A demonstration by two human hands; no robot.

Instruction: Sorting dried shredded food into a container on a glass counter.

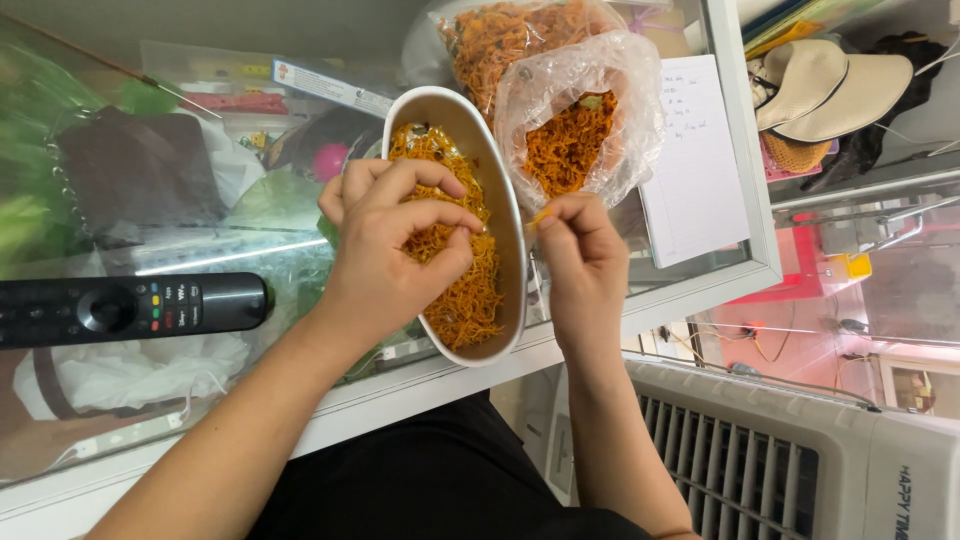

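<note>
In the head view, an oval metal tray (pixel 505 215) filled with orange shreds (pixel 470 290) is seen on a glass surface (pixel 200 250), tilted toward the person. The left hand (pixel 395 235) is held over the tray, its fingers curled together and pinching a tuft of the shreds. The right hand (pixel 580 255) is kept just beside the tray's right rim, its fingertips pressed together on a small yellowish bit (pixel 540 215). Just behind the tray, an open clear bag (pixel 585 120) of the same shreds is set, and a second, fuller bag (pixel 520 35) is seen behind it. A lined paper sheet (pixel 695 160) is laid to the right of the bags. A black remote (pixel 130 308) is placed on the glass well to the left of the tray. Under the glass, assorted goods are seen, too blurred to tell. A white fan grille (pixel 760 450) is seen lower right, and hats (pixel 830 85) upper right.
</note>
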